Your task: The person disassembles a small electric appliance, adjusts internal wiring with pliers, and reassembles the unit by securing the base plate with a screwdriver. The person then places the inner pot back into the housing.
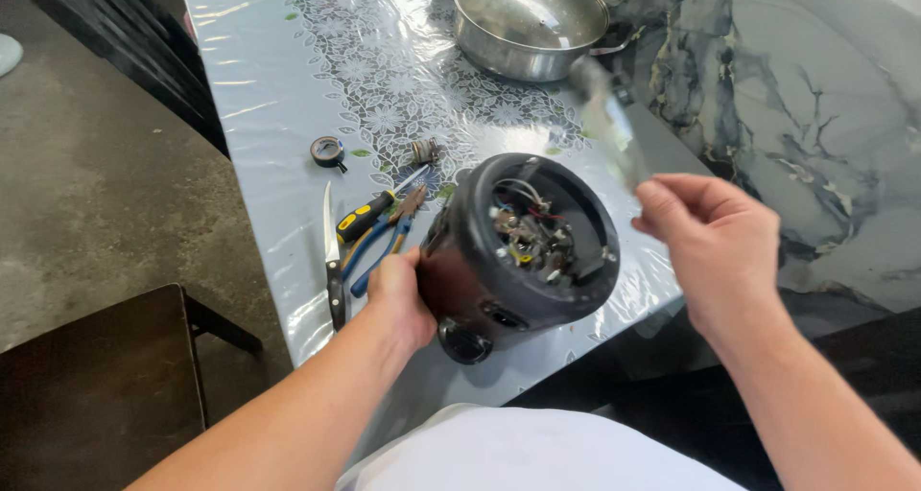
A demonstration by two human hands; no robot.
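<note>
- My left hand (401, 294) grips the black round appliance base (523, 246), tipped on the desk (259, 88), wiring exposed.
- My right hand (715, 237) pinches a blurred clear strip (606, 122) above it.
- Blue-handled pliers (384, 242) lie just left.

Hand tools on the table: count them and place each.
3: a knife nearest the table edge, a yellow-handled screwdriver beside it, blue-handled pliers by the left hand. Others may hide behind the appliance base.

matt blk plastic housing (518, 251), glossy vinyl tablecloth (259, 88), shiny metal pot (528, 26)
</note>
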